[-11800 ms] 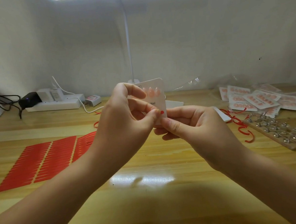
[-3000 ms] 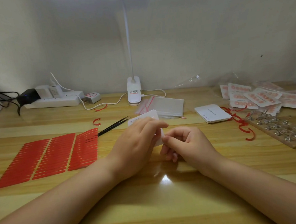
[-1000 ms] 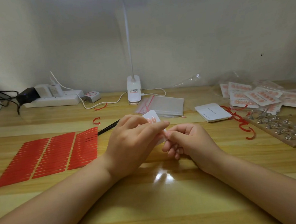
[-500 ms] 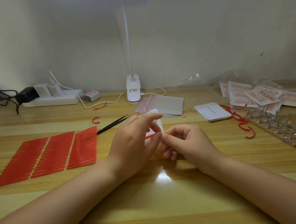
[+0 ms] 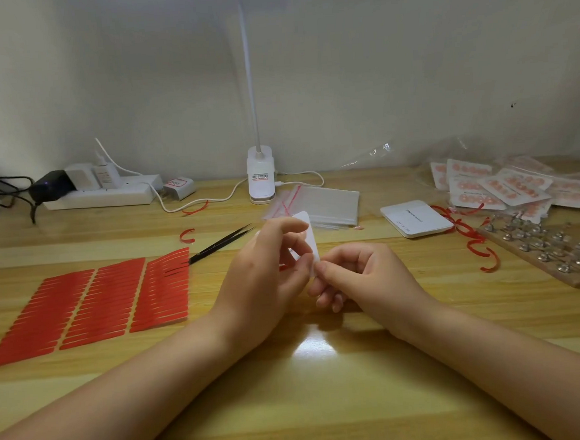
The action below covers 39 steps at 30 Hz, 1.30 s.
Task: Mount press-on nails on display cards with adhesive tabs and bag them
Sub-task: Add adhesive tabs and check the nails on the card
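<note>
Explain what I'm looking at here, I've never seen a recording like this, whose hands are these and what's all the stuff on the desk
There is no machine here. A person wears a camera on the head, so the one picture looks down at their own two bare hands. The left hand and the right hand together hold a small white display card upright above the wooden desk, pinching it with their fingers. To the left lie red sheets of adhesive tabs and black tweezers. Behind the hands lies a stack of clear bags, next to a white lamp base. On the right are finished bagged cards and a wooden board with metal stands.
</note>
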Each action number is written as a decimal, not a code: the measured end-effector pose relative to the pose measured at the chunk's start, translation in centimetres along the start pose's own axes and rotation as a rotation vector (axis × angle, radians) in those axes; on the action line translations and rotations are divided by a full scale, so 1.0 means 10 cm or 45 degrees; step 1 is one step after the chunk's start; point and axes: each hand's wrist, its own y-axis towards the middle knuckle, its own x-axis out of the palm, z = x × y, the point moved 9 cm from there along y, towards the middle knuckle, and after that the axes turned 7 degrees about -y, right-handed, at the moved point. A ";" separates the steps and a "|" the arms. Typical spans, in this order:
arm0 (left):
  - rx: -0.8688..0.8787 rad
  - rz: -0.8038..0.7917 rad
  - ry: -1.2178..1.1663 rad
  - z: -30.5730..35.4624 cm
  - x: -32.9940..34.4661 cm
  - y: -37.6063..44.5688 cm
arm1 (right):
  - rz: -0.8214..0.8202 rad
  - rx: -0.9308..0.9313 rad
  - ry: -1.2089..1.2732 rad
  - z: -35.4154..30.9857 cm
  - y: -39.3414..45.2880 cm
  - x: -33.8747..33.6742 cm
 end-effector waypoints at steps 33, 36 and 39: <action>0.191 0.022 0.071 0.00 -0.01 -0.03 | 0.042 0.083 0.050 0.02 0.01 -0.03; 0.227 0.021 0.073 0.01 0.00 -0.04 | 0.051 0.091 0.072 0.03 0.01 -0.04; 0.122 0.001 -0.004 -0.06 0.00 -0.01 | 0.049 0.085 0.070 0.02 0.00 -0.03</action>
